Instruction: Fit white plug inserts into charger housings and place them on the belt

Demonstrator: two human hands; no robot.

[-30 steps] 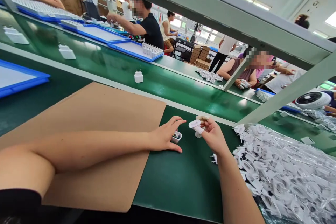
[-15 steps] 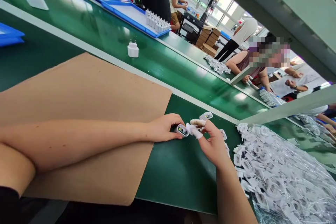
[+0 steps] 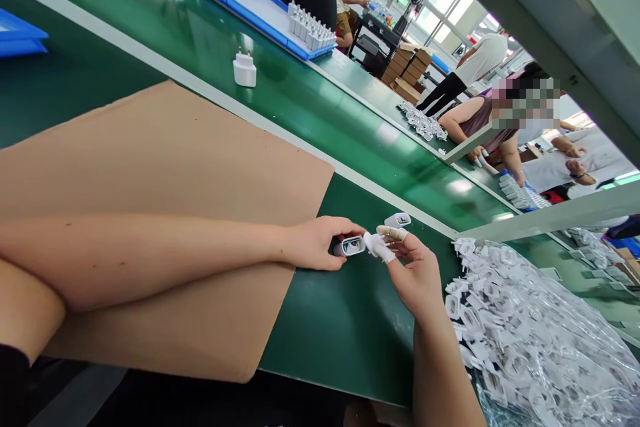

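My left hand (image 3: 323,243) is closed around a white charger housing (image 3: 353,246), its open end facing right with some of the circuit parts inside showing. Just to the right, my right hand (image 3: 415,270) pinches a small white plastic plug piece (image 3: 373,242) between thumb and fingertips. White covers are on those fingertips. A narrow gap, hard to judge, separates the plug piece from the housing. A second open charger housing (image 3: 398,220) lies on the green table just beyond my right fingers.
Brown cardboard (image 3: 215,153) lies under my left forearm. A heap of white plastic parts in a clear bag (image 3: 540,327) is at right. One white charger (image 3: 245,70) stands on the green conveyor belt (image 3: 310,127). Blue trays (image 3: 260,13) and co-workers are across it. A metal frame (image 3: 545,213) slants at right.
The housing in my left hand has turned, its open end showing more widely. My right hand has shifted slightly right with the plug piece. The charger on the belt has moved left.
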